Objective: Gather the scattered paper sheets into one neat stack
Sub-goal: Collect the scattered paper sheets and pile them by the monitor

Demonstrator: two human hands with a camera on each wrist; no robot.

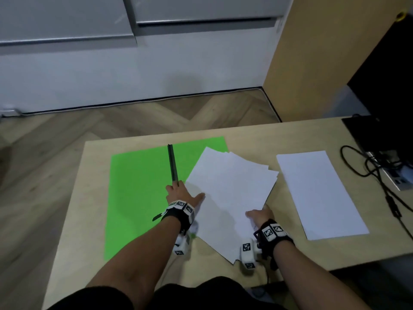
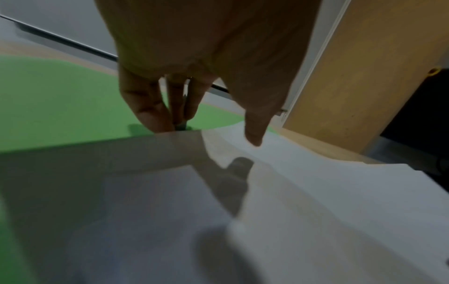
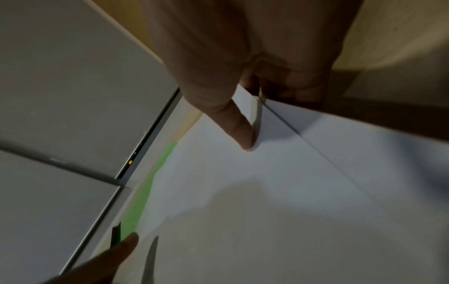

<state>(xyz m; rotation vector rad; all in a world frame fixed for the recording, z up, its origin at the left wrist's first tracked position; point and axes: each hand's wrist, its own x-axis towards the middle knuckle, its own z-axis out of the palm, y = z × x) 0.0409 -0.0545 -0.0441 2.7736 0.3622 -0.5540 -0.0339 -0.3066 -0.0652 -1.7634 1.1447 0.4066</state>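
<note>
A loose, fanned pile of white paper sheets (image 1: 230, 193) lies mid-table, partly over a large green sheet (image 1: 138, 186). My left hand (image 1: 187, 190) is at the pile's left edge, thumb on the paper (image 2: 316, 192). Its fingers (image 2: 145, 107) pinch the near end of a thin dark rod (image 1: 172, 162) that reaches out over the green sheet (image 2: 60, 96). My right hand (image 1: 257, 211) grips the pile's right edge: the thumb (image 3: 243, 134) presses on top and the fingers curl at the edge. One separate white sheet (image 1: 319, 193) lies to the right.
The light wooden table (image 1: 257, 135) ends just beyond the green sheet. Black cables (image 1: 368, 166) and a power strip (image 1: 400, 177) lie at the far right under a black device (image 1: 380, 130). A wooden cabinet (image 1: 312, 63) stands behind.
</note>
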